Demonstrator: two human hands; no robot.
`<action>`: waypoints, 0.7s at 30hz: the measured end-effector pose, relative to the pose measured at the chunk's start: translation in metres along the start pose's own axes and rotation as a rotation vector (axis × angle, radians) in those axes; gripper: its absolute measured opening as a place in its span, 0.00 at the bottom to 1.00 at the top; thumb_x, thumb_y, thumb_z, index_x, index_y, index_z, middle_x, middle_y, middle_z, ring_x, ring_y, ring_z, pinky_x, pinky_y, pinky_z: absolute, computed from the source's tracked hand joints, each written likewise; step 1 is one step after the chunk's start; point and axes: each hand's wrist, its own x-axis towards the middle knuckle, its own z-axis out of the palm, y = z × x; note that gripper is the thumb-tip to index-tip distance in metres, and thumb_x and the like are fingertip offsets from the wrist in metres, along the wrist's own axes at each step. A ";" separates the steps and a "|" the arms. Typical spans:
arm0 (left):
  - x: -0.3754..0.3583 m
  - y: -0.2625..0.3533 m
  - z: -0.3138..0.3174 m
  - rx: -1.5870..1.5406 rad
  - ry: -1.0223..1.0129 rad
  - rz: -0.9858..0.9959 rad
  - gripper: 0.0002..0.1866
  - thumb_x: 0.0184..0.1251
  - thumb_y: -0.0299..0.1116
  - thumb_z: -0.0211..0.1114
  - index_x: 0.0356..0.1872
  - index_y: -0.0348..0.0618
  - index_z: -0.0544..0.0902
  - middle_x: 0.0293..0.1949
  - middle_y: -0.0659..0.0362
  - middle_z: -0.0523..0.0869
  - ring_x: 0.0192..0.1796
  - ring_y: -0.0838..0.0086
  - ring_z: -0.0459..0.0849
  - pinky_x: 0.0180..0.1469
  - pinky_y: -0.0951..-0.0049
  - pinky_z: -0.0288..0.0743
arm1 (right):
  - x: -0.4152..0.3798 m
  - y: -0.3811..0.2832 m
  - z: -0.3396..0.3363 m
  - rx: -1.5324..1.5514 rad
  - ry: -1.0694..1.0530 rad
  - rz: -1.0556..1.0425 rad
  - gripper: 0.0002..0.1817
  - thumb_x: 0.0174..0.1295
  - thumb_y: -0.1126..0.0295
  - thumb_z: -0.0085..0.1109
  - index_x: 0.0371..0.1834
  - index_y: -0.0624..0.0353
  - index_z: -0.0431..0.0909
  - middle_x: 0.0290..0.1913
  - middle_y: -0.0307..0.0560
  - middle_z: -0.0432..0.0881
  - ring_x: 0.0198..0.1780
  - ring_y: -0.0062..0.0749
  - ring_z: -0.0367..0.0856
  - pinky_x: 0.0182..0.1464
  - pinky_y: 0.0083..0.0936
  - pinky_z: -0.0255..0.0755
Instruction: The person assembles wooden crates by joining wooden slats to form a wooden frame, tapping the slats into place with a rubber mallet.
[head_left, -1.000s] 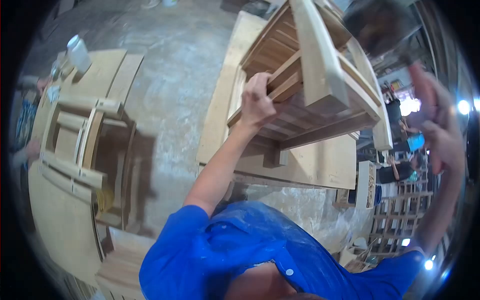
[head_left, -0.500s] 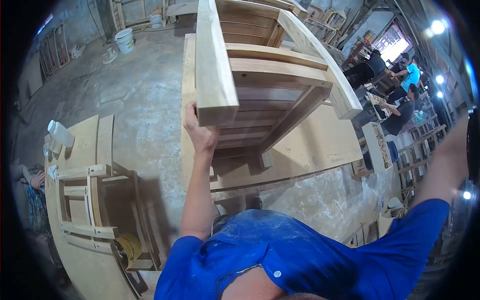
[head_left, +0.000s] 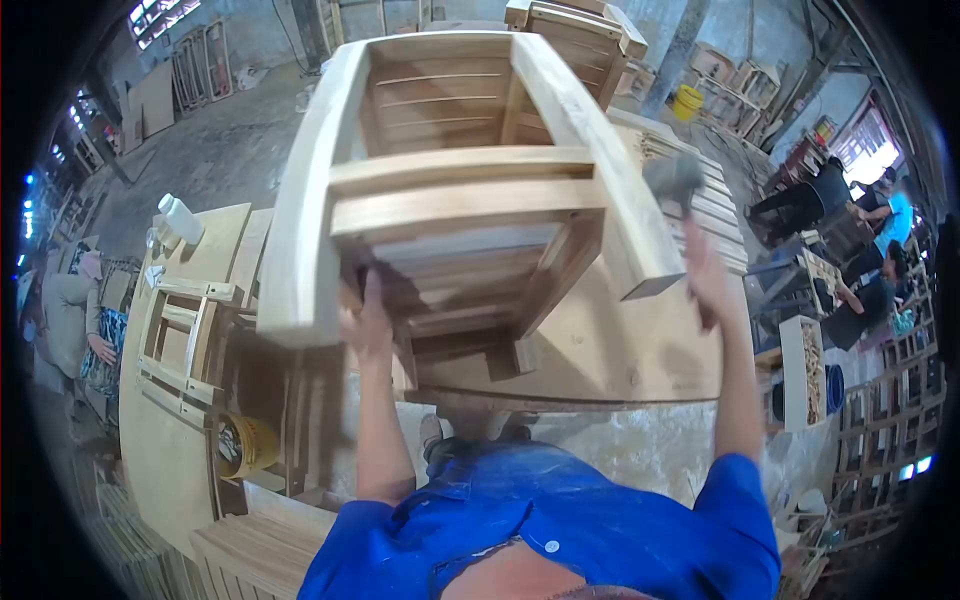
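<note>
A pale wooden furniture frame [head_left: 465,215], slatted inside, stands in front of me with two thick posts slanting towards me. My left hand [head_left: 368,325] grips its left post from the inner side, thumb up and the other fingers hidden behind the wood. To the right of the right post, my right hand [head_left: 708,285] is raised and closed round the handle of a hammer. The hammer's grey head [head_left: 674,178], blurred by motion, is up beside that post and appears apart from it.
Beneath the frame is a plywood worktop [head_left: 640,360]. At left, a bench carries a small wooden frame [head_left: 185,345] and a white bottle [head_left: 180,218]; a yellow bucket [head_left: 245,445] is nearby. Co-workers [head_left: 885,225] sit at right, near a box of wood pieces [head_left: 803,375]. Another person [head_left: 75,310] is at far left.
My right hand has come from far right to beside the frame with the hammer. My left hand has shifted its grip on the left post. The view has tilted up and turned.
</note>
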 end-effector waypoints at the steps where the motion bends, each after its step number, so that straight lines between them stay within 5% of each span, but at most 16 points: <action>1: -0.006 -0.001 -0.001 -0.017 0.041 0.013 0.26 0.64 0.37 0.71 0.57 0.27 0.77 0.49 0.52 0.84 0.51 0.68 0.81 0.55 0.67 0.75 | -0.019 0.041 0.033 0.109 -0.013 0.052 0.30 0.54 0.70 0.61 0.63 0.62 0.71 0.47 0.61 0.82 0.39 0.46 0.83 0.36 0.41 0.75; 2: -0.005 -0.013 0.000 -0.098 0.048 0.209 0.23 0.67 0.35 0.69 0.54 0.27 0.78 0.46 0.54 0.84 0.47 0.70 0.81 0.51 0.68 0.76 | -0.040 0.083 0.069 0.183 -0.021 0.063 0.30 0.53 0.71 0.62 0.62 0.63 0.71 0.46 0.59 0.83 0.42 0.45 0.83 0.40 0.41 0.75; 6: 0.028 -0.033 0.011 -0.083 0.053 0.278 0.17 0.71 0.37 0.65 0.46 0.27 0.79 0.36 0.59 0.82 0.38 0.74 0.78 0.43 0.70 0.74 | -0.105 0.134 0.161 0.169 -0.152 0.219 0.25 0.51 0.74 0.63 0.56 0.65 0.74 0.41 0.55 0.84 0.46 0.43 0.83 0.47 0.42 0.75; 11: 0.097 -0.069 0.045 -0.032 0.047 0.183 0.16 0.70 0.33 0.65 0.49 0.28 0.81 0.41 0.53 0.86 0.44 0.70 0.82 0.49 0.68 0.75 | -0.099 0.149 0.223 0.070 -0.279 0.230 0.21 0.51 0.73 0.64 0.50 0.64 0.73 0.42 0.59 0.81 0.48 0.52 0.81 0.47 0.43 0.74; 13: 0.130 -0.084 0.067 -0.006 0.064 0.220 0.18 0.71 0.38 0.66 0.46 0.27 0.82 0.38 0.55 0.86 0.41 0.72 0.81 0.46 0.69 0.75 | -0.094 0.143 0.240 -0.283 -0.110 -0.013 0.23 0.53 0.71 0.65 0.53 0.61 0.72 0.50 0.59 0.78 0.56 0.58 0.75 0.53 0.45 0.71; 21: 0.259 -0.136 0.165 0.072 -0.005 0.240 0.27 0.67 0.53 0.66 0.46 0.32 0.84 0.39 0.52 0.88 0.43 0.69 0.83 0.48 0.64 0.76 | -0.086 0.144 0.257 -0.386 -0.058 -0.046 0.29 0.58 0.60 0.65 0.59 0.64 0.69 0.64 0.64 0.69 0.67 0.59 0.65 0.67 0.56 0.57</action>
